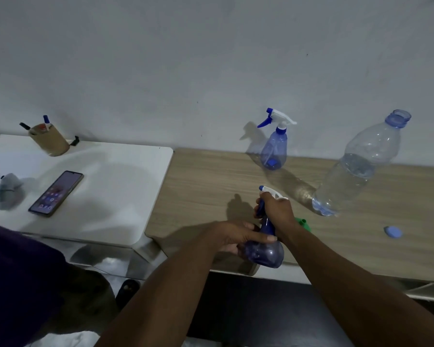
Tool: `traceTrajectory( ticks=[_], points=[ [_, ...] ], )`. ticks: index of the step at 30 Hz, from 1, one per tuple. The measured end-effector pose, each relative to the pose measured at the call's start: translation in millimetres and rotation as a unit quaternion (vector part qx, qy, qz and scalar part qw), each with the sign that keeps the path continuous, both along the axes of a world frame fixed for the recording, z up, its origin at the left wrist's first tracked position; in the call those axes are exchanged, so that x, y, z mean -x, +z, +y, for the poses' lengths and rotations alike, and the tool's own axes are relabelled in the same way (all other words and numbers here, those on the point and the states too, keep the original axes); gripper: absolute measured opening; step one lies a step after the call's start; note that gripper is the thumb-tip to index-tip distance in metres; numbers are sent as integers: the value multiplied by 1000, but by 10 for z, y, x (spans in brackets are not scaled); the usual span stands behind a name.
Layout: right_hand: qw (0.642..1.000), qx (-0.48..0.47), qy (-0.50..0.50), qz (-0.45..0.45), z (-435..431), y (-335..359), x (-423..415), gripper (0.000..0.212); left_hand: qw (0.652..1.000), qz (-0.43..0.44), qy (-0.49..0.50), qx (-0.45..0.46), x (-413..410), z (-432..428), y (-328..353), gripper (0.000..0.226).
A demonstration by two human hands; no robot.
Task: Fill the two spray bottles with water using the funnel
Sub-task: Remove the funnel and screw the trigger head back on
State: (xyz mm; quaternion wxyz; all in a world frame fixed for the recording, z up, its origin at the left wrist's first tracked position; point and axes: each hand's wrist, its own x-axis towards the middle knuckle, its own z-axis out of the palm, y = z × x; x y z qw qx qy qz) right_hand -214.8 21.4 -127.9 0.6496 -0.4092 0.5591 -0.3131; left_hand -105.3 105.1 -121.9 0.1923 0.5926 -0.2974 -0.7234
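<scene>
A blue spray bottle stands at the near edge of the wooden table. My left hand grips its body from the left. My right hand is wrapped round its white and blue trigger head on top. A second blue spray bottle with its trigger head on stands by the wall. A large clear water bottle, open and about half full, stands to the right. Its blue cap lies on the table. The green funnel shows partly behind my right wrist.
A white table adjoins on the left, carrying a phone, a grey cloth and a pen holder. A pale wall rises right behind both tables. The floor below is dark.
</scene>
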Motion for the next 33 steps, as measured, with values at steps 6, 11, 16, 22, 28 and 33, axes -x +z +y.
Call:
traceTrajectory(
  ticks=[6,11,16,22,28,33],
  points=[
    [998,-18,63,-19,-48,87,-2,20,999,-33,22,14,-84,-52,-44,61],
    [994,73,79,-17,-172,291,-3,21,971,-179,41,155,-219,-211,-101,69],
    [945,279,127,110,-487,488,-91,20,934,-246,122,230,-401,-447,-101,65],
    [837,392,277,261,-979,832,-328,23,862,-368,158,310,-659,-782,-252,70],
    [800,425,308,292,-1292,940,-724,20,811,-443,162,346,-820,-1094,-302,63],
    [799,423,298,307,-1543,848,-902,15,823,-435,160,329,-875,-1346,-428,59]
  ],
)
